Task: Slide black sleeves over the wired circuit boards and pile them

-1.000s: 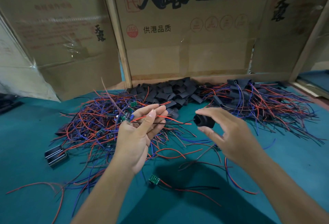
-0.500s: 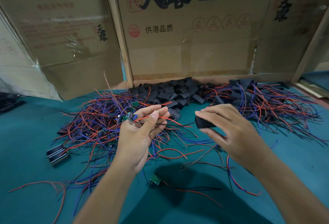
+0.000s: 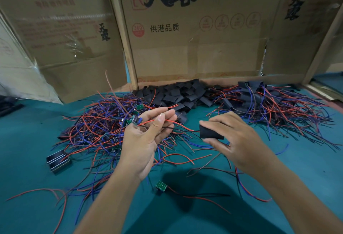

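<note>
My left hand (image 3: 144, 137) holds a small green circuit board (image 3: 132, 119) above the table, pinching its red and black wires between thumb and fingers. The wire ends stretch rightwards to the mouth of a black sleeve (image 3: 210, 133), which my right hand (image 3: 239, 140) grips between thumb and fingers. Behind my left hand lies a tangle of bare wired boards (image 3: 96, 122). A heap of empty black sleeves (image 3: 181, 94) sits at the back centre. Sleeved boards are piled at the back right (image 3: 259, 101).
A loose green board with wires (image 3: 161, 186) lies on the green tabletop (image 3: 306, 168) near me. A black and silver part (image 3: 58, 160) lies at the left. Cardboard boxes (image 3: 194, 29) wall off the back of the table.
My right hand has turned the black sleeve from end-on to sideways and brought its mouth to the wire ends. My left hand has barely moved.
</note>
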